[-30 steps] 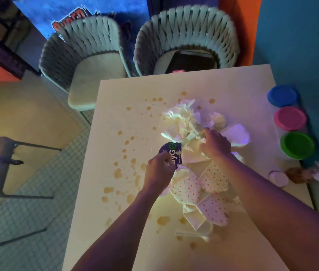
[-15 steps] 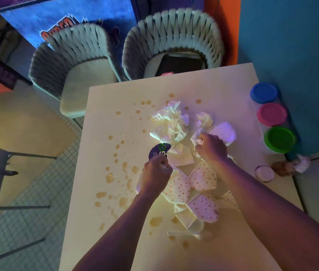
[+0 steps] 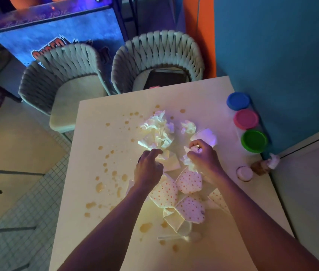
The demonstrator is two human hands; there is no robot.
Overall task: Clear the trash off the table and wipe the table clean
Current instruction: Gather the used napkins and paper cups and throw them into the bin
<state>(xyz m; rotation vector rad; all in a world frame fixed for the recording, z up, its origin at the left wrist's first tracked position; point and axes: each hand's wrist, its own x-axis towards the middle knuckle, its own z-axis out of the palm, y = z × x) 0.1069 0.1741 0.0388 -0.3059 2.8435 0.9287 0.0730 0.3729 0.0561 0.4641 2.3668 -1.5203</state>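
A pile of trash lies in the middle of the pale table (image 3: pixel 100 241): a big crumpled white napkin wad (image 3: pixel 156 132), a small crumpled ball (image 3: pixel 188 127), a white paper cup on its side (image 3: pixel 205 135) and several torn dotted paper pieces (image 3: pixel 188 181). Brown spill spots (image 3: pixel 100 186) dot the table's left half. My left hand (image 3: pixel 148 170) rests curled over scraps at the pile's left, its fingertips on a folded white piece (image 3: pixel 166 158). My right hand (image 3: pixel 203 157) grips a crumpled white napkin (image 3: pixel 189 163) beside the cup.
Three tubs with blue (image 3: pixel 238 100), pink (image 3: pixel 246 118) and green (image 3: pixel 254 140) lids stand along the right wall. A small round lid (image 3: pixel 244 173) and a brown scrap (image 3: pixel 262 167) lie near them. Two woven chairs (image 3: pixel 154 61) stand beyond the far edge. A clear plastic spoon (image 3: pixel 176 237) lies at the near end of the pile.
My right hand has closed on a crumpled napkin and lifted it slightly. My left hand slid forward, now covering the dark blue printed scrap it was touching.
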